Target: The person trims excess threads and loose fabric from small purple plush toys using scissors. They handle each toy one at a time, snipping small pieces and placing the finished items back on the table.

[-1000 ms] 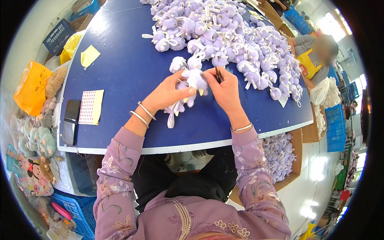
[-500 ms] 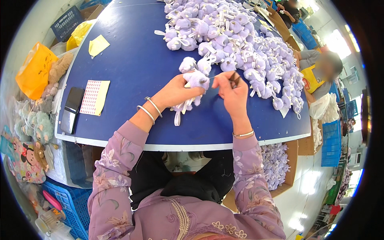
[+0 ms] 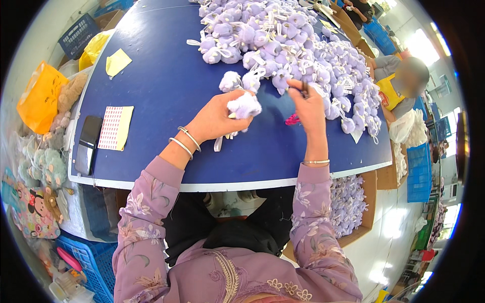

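Note:
My left hand is closed around a small pale purple plush toy, holding it just above the blue table. A white ribbon loop hangs below that hand. Two more purple plush pieces lie just beyond my left fingers. To the right, my right hand is raised with its fingers bent together. Something small and dark shows between these fingers, too blurred to name. Beside the right wrist is a bright pink object, partly hidden by the hand.
A large heap of purple plush toys with white loops covers the table's far right. On the left lie a phone, a sticker sheet and a yellow paper. A carton of plush pieces stands under the table. Another person sits at right.
My right hand has moved right and away from the plush, uncovering the pink object. A thin thread that ran between my hands no longer shows clearly. The plush has turned in my left hand.

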A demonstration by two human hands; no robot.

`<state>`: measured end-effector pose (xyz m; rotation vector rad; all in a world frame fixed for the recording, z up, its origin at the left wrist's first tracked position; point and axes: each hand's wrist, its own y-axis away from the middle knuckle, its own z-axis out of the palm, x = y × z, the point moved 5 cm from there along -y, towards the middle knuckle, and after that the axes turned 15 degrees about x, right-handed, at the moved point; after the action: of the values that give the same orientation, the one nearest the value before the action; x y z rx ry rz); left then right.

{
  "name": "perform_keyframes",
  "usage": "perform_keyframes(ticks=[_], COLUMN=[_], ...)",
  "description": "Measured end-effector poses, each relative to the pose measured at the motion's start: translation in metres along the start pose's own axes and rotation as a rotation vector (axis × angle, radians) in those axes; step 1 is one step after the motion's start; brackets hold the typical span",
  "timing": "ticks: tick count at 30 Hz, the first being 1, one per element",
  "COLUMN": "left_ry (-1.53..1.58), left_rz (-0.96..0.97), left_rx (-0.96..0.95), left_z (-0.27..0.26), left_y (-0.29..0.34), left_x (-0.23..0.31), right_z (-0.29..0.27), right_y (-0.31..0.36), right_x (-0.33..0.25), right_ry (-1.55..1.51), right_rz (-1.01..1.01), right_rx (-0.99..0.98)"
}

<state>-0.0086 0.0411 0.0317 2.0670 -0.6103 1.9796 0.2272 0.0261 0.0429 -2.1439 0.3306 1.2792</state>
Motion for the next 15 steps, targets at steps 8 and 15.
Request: perform_keyframes(ticks=[8,15], left_ry=[-0.109,-0.021], left_rz=[0.090,-0.048], left_rx=[-0.038,-0.044], left_z=[0.001,0.007], left_y=[0.000,0.002], left_x=[-0.006,0.000], right_z=[0.048,0.048], right_y=[0.049,0.051], right_x=[-0.051,-0.051], right_ry=[-0.384,-0.365], right_rz=[-0.185,0.023], right_rx=[-0.348,-0.341])
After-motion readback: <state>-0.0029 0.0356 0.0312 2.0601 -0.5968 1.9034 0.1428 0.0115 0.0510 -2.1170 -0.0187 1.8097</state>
